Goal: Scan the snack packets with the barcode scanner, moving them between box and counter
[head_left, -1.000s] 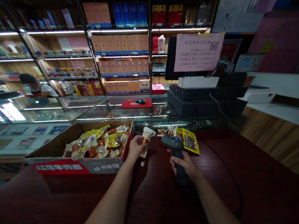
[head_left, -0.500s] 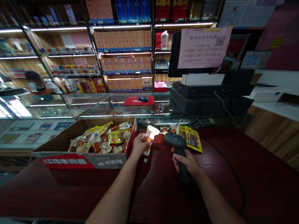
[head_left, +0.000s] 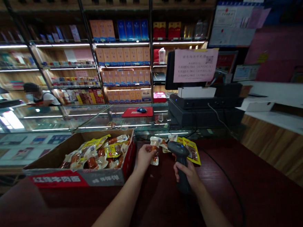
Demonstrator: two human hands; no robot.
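Observation:
My left hand (head_left: 145,157) is closed on a packaged sausage (head_left: 154,145) in clear and white wrapping, just right of the cardboard box. My right hand (head_left: 186,171) is wrapped round the handle of a dark barcode scanner (head_left: 180,153), whose head points forward and left. The cardboard box (head_left: 104,178), red and grey, holds several wrapped sausages (head_left: 92,161) and yellow packets. Behind the scanner lie a yellow snack packet (head_left: 193,150) and a few more wrapped pieces (head_left: 165,145), partly hidden by the scanner.
A black cable (head_left: 230,177) curves over the dark red tabletop (head_left: 158,210) on the right. Beyond stand a glass counter (head_left: 102,122), a mouse (head_left: 141,110) on a red mat, and a monitor with a pink notice (head_left: 196,65). A person (head_left: 40,95) leans at the far left.
The view has tilted up, so everything sits lower in the picture. The bright light on the sausage wrapping has gone. Both hands keep their holds.

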